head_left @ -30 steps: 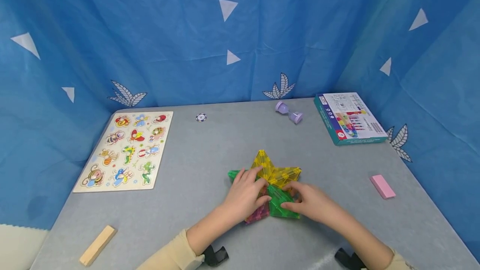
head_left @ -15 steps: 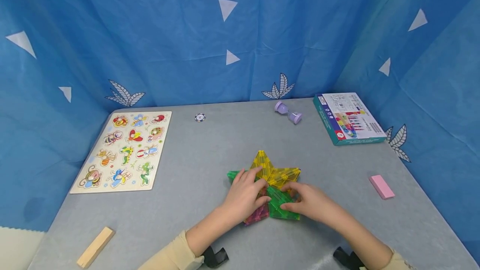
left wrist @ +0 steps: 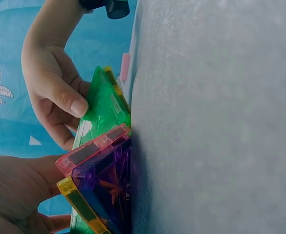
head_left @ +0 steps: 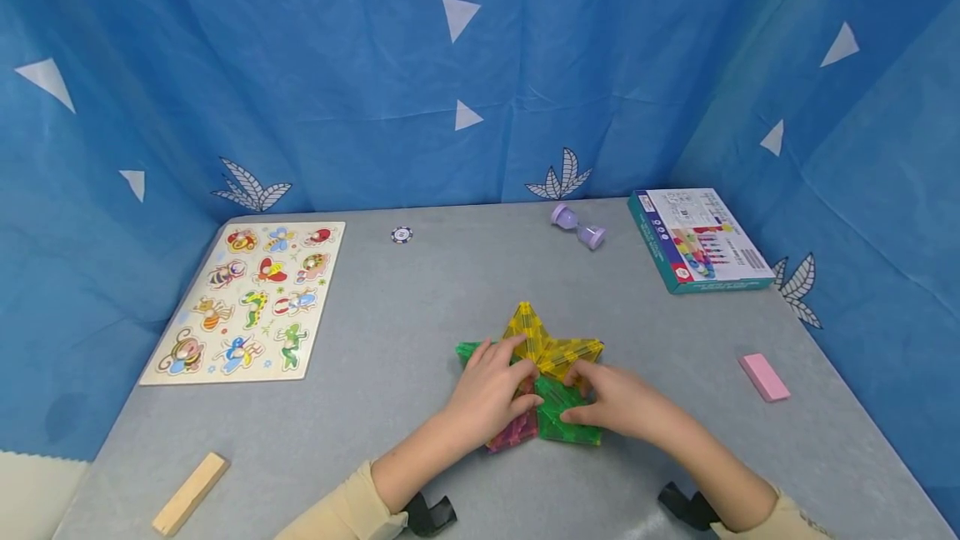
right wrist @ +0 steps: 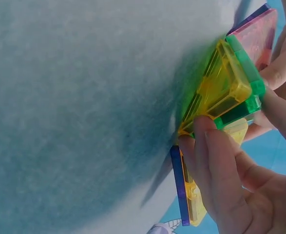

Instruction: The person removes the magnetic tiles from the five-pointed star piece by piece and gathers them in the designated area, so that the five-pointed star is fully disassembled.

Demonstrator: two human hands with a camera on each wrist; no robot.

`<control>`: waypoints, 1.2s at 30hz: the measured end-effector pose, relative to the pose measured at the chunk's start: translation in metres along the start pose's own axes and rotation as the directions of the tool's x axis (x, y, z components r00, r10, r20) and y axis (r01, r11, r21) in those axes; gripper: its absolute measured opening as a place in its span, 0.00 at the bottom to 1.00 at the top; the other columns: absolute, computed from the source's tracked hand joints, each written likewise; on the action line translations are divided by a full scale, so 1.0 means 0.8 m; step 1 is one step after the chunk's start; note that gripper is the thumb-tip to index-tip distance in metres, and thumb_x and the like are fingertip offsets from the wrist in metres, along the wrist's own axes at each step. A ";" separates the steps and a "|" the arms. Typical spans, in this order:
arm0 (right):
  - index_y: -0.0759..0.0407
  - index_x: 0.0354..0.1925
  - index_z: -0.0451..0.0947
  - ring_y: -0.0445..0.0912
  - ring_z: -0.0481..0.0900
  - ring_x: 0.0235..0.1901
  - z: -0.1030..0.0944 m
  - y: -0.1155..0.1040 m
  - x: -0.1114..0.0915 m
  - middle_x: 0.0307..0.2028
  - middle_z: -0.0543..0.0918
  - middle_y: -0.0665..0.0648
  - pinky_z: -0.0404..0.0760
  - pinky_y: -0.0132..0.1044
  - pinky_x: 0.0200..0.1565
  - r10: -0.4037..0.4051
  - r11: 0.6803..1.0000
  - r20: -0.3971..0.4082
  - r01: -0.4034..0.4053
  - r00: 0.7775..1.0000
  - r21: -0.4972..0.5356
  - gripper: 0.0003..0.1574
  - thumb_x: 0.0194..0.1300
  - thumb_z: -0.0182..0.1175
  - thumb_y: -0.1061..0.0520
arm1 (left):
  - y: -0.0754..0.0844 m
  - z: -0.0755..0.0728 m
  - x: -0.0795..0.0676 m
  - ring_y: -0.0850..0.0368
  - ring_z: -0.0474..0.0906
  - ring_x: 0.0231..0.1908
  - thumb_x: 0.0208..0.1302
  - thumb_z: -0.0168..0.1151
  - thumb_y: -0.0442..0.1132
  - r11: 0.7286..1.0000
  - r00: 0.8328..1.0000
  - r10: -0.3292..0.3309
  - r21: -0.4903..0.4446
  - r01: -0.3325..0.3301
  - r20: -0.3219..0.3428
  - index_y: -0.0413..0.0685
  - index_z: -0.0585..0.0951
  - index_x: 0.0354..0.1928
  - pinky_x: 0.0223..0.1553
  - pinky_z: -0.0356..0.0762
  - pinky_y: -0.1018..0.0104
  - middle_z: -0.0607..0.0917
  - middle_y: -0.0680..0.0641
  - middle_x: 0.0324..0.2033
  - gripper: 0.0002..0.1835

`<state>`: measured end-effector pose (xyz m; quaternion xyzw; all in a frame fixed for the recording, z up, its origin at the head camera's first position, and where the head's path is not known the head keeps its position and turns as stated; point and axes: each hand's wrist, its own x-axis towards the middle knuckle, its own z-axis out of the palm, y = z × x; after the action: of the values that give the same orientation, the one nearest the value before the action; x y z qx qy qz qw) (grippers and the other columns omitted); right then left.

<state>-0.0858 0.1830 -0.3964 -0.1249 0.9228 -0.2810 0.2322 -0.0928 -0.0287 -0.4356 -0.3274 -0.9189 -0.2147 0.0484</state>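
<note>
A star of translucent magnetic tiles lies mid-table in the head view, with yellow points [head_left: 567, 356], a green point [head_left: 564, 419] at front right, a red point [head_left: 516, 430] at front left and another green one partly under the left hand. My left hand [head_left: 487, 390] grips the star's left side, thumb over the red point. With thumb and fingers, my right hand [head_left: 618, 402] pinches the front-right green point. In the left wrist view, purple tiles [left wrist: 108, 187] show beneath the red edge. The right wrist view shows right fingers [right wrist: 216, 161] against a yellow tile [right wrist: 220, 92].
A wooden insect puzzle board [head_left: 251, 302] lies at left, a wooden block [head_left: 191, 494] in front of it. Toward the back are a poker chip [head_left: 402, 235], a purple sand timer [head_left: 578, 226] and a toy box [head_left: 701, 240]. A pink block [head_left: 764, 377] lies at right.
The front-right green point has shifted slightly toward the table's front, with the right hand on it. The left hand keeps its place on the star.
</note>
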 end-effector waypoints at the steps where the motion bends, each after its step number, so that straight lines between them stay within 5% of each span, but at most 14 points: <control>1: 0.52 0.44 0.75 0.43 0.72 0.29 0.000 0.000 0.000 0.32 0.77 0.49 0.72 0.39 0.29 0.000 1.000 0.002 0.000 1.000 -0.004 0.26 0.50 0.70 0.43 | 0.000 0.000 0.000 0.51 0.63 0.63 0.56 0.65 0.54 1.000 1.000 0.000 -0.003 0.000 0.000 0.60 0.77 0.32 0.64 0.54 0.46 0.71 0.45 0.60 0.11; 13: 0.45 0.50 0.74 0.45 0.69 0.28 0.000 0.000 -0.002 0.31 0.74 0.48 0.67 0.40 0.27 -0.038 0.999 0.056 0.038 0.998 0.008 0.26 0.54 0.68 0.46 | 0.000 -0.002 0.000 0.49 0.65 0.62 0.55 0.65 0.54 1.000 1.000 0.007 -0.024 -0.007 -0.002 0.61 0.76 0.30 0.64 0.54 0.46 0.71 0.44 0.60 0.11; 20: 0.45 0.45 0.74 0.44 0.70 0.30 0.000 -0.001 -0.001 0.31 0.75 0.48 0.69 0.40 0.29 -0.047 0.999 0.034 0.047 0.998 -0.005 0.21 0.53 0.69 0.48 | 0.000 -0.003 0.001 0.50 0.66 0.62 0.54 0.66 0.55 1.000 1.000 0.000 -0.028 0.000 0.010 0.61 0.75 0.30 0.64 0.54 0.46 0.70 0.45 0.60 0.11; 31: 0.48 0.48 0.71 0.46 0.70 0.26 -0.007 0.013 -0.008 0.37 0.75 0.53 0.70 0.38 0.26 -0.119 0.984 0.080 0.107 0.990 0.143 0.23 0.55 0.68 0.50 | 0.000 -0.006 0.003 0.50 0.64 0.63 0.54 0.67 0.54 0.999 1.000 -0.001 -0.044 0.001 0.011 0.61 0.74 0.28 0.64 0.54 0.46 0.71 0.45 0.60 0.12; 36: 0.49 0.46 0.68 0.44 0.67 0.22 -0.008 0.022 -0.011 0.28 0.71 0.53 0.66 0.35 0.22 -0.127 0.979 0.092 0.110 0.988 0.169 0.23 0.55 0.68 0.49 | 0.000 -0.006 0.002 0.51 0.64 0.63 0.54 0.67 0.54 0.999 1.000 -0.007 -0.047 0.008 0.014 0.61 0.73 0.27 0.64 0.54 0.46 0.70 0.45 0.61 0.12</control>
<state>-0.0833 0.2034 -0.3991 -0.1746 0.8743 -0.3624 0.2717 -0.0945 -0.0296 -0.4309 -0.3264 -0.9152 -0.2341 0.0335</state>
